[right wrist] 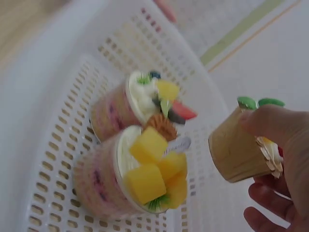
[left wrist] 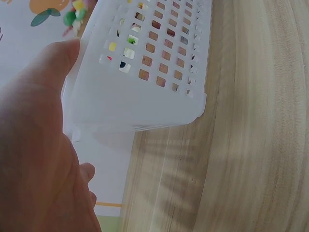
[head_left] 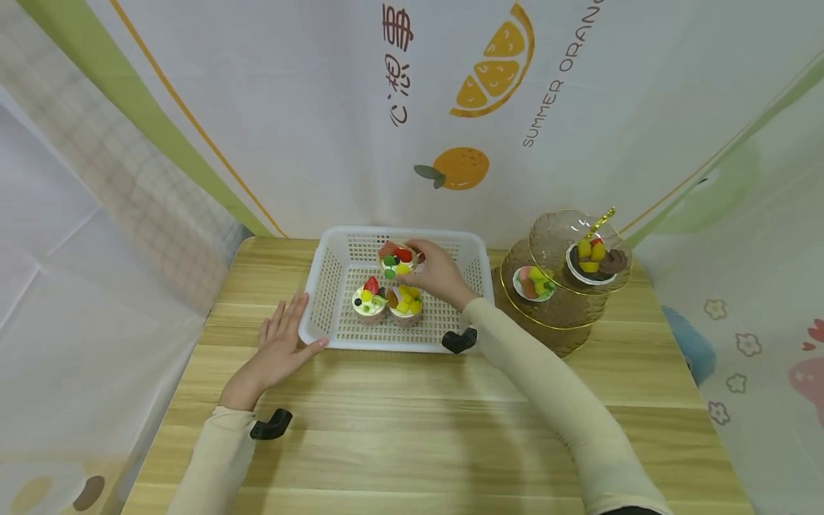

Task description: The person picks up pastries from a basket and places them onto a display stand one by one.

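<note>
**Right hand (head_left: 438, 273) pinches a fruit-topped cup dessert (head_left: 397, 261), held above the basket (head_left: 380, 346)**

The grip is closed on the tan dessert: the right wrist view shows the thumb across one side and curled fingers at the other, near the topping, with the base free. The cup's long axis runs close to upright, base down and topping up, roughly in line with the mango-topped cup (head_left: 405, 304) and the strawberry-topped cup (head_left: 369, 304). These two stand side by side on the basket floor, just nearer to the person than the held one. In the left wrist view its topping shows beyond the rim, so it seems raised clear of the basket.

The left hand (head_left: 280, 354) grasps no dessert; its fingers lie straight along the basket's left end, thumb at the near corner. The tiered stand (head_left: 543, 239) is to the right, so the right hand is much the nearer to it.
</note>
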### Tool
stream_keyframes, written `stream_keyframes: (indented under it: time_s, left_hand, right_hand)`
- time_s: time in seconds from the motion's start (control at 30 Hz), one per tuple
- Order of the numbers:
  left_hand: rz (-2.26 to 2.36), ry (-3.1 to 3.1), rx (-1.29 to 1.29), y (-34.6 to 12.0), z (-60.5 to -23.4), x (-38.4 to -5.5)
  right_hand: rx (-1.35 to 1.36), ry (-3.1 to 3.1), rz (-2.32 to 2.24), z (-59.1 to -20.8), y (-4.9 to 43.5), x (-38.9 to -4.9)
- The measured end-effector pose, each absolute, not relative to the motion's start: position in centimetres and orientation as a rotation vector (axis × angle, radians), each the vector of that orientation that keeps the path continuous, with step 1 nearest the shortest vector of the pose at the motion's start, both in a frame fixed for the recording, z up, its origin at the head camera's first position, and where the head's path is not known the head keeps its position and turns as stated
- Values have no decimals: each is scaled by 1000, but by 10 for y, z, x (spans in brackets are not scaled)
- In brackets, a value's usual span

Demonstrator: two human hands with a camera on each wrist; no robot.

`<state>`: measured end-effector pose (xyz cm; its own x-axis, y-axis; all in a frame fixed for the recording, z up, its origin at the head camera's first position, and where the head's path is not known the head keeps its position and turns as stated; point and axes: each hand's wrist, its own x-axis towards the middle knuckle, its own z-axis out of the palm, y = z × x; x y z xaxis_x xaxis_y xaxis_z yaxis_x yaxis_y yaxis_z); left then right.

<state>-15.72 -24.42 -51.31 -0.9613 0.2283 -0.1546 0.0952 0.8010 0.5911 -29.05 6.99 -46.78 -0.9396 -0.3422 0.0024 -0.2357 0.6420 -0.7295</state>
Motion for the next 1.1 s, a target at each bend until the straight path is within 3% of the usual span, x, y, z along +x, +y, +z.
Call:
stream_keyframes:
  time_s: [0.3, 0.63, 1.1]
  left_hand:
    - [887, 2771, 234, -245, -513, -156]
    - [872, 2780, 248, -244, -511, -157]
    - [879, 2770, 248, -242, -509, -157]
  right_hand:
    - [-574, 2805, -1174, -448, 102, -252]
    - [-563, 2884, -1266, -444, 171, -195]
    - [-205, 3048, -1283, -447, 282, -120]
